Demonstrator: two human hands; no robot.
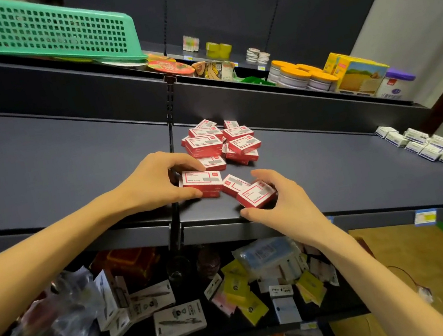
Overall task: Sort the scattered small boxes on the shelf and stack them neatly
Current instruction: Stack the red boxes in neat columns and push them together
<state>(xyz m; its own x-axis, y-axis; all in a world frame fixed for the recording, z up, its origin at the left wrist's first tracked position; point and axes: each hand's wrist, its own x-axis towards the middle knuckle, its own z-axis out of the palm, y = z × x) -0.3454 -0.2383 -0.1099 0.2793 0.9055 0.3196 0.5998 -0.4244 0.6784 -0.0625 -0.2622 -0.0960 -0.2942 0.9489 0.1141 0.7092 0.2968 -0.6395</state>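
Note:
Several small red boxes with white labels lie in a loose pile (222,144) on the dark shelf (334,177). My left hand (157,182) is shut on a short stack of red boxes (202,181) near the shelf's front edge, thumb in front and fingers behind. My right hand (276,202) grips another red box (256,195), tilted, close to the front edge. One more red box (233,183) lies between the two hands, touching the one in my right hand.
A group of small white boxes (420,144) sits at the shelf's right end. A green basket (53,28), tape rolls, tubs and cartons stand on the shelf above. The shelf below holds scattered packets, white cartons and a plastic bag (52,325).

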